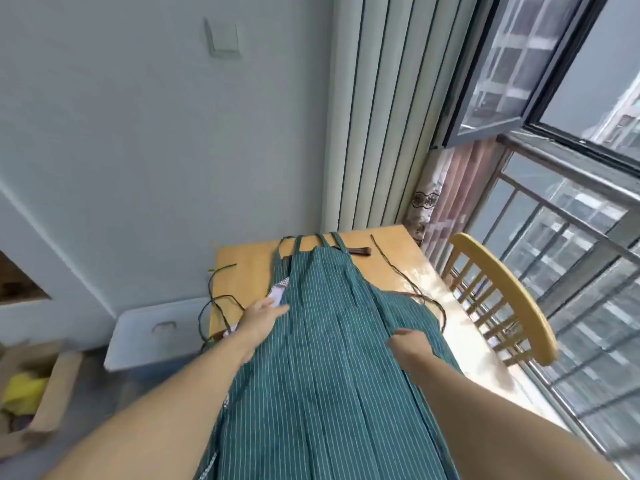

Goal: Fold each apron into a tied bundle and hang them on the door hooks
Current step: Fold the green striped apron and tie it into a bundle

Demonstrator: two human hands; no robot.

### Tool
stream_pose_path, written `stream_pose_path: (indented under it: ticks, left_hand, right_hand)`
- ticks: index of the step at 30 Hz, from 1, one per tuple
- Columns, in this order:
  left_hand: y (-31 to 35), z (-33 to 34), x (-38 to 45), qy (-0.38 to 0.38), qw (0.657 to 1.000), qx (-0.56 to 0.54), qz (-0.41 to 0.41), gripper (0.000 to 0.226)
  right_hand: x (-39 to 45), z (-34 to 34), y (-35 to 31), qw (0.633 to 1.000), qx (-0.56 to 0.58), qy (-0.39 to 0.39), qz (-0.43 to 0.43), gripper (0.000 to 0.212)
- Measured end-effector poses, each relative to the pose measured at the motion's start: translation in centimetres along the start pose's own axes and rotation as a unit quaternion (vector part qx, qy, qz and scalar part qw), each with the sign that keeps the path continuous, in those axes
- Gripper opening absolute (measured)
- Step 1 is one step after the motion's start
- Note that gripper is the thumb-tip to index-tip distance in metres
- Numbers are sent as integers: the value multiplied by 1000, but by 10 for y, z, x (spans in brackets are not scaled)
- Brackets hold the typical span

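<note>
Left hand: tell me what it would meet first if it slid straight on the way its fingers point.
The left hand points right along the green striped apron, so it would likely just ride over the cloth toward the middle fold; depth is unclear.

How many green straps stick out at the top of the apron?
4, in a row at the far end of the striped apron on the table: at and. Others may hide underneath.
</note>
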State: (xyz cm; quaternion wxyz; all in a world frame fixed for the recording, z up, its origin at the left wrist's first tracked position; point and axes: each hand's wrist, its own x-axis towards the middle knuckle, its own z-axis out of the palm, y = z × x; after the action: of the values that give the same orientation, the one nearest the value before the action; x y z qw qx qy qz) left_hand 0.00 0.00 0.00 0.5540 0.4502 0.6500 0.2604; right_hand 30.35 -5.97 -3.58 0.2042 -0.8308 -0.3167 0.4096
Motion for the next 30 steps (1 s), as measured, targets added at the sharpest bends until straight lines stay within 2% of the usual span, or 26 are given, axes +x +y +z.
stream_pose_path:
  ticks: [2,4,5,7,10,12,15,21,23,26,30]
  left_hand:
    - [-33,5,9,-4,990,131,-51,68]
    - [-92,11,26,-20,960,240,-141,88]
    - [-117,13,31,-19,944,291,-153,99]
    - [-149,18,43,-24,914,377,-146,111]
    - [-156,31,55,-62,878,462,-113,119]
    - [-153,47,62,-67,868,484,-89,124]
    - [-146,74,71,-36,880,469,-59,130]
    - [-149,88,80,-44,875,455,-158,148]
    - [-154,87,82,-37,885,435,-160,148]
    - [-157,81,81,-47,879,448,-156,145]
    - [-164,75,77,-57,878,451,-150,143]
  right_hand:
    - [14,-7,29,999,-42,8,18,49]
    - [39,-12,71,995,-86,14,55,51]
    - [45,-14,86,992,-104,16,74,52]
    - [65,-17,113,988,-114,33,98,58]
    - [85,-23,143,981,-139,59,126,61]
    - [93,-29,163,972,-161,76,156,52]
    - [99,-37,188,949,-227,87,202,47]
    - [113,-58,205,930,-266,64,243,62]
    - [119,-65,212,929,-288,43,227,53]
    - [113,-73,208,936,-299,42,179,34]
    - [99,-70,190,966,-220,75,117,34]
